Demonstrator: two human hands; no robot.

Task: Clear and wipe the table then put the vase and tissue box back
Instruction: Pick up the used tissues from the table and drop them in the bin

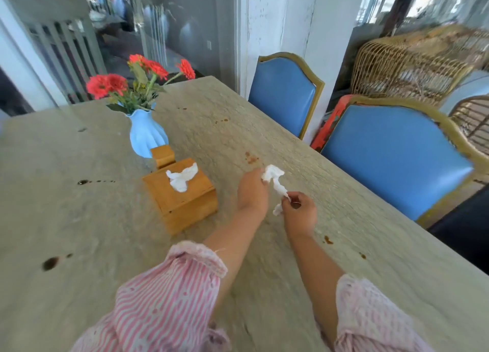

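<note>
Striped sleeves frame the stained bench; left grip and right grip both pinch one crumpled tissue just right of the wooden tissue box, blue vase behind it

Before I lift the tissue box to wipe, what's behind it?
A small wooden block stands just behind the tissue box, then the blue vase. The block covers part of the vase's base.

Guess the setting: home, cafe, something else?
Likely a cafe or restaurant dining area: a long table set with a flower vase and wooden tissue box, matching blue upholstered chairs alongside, and wicker furniture behind them.
</note>
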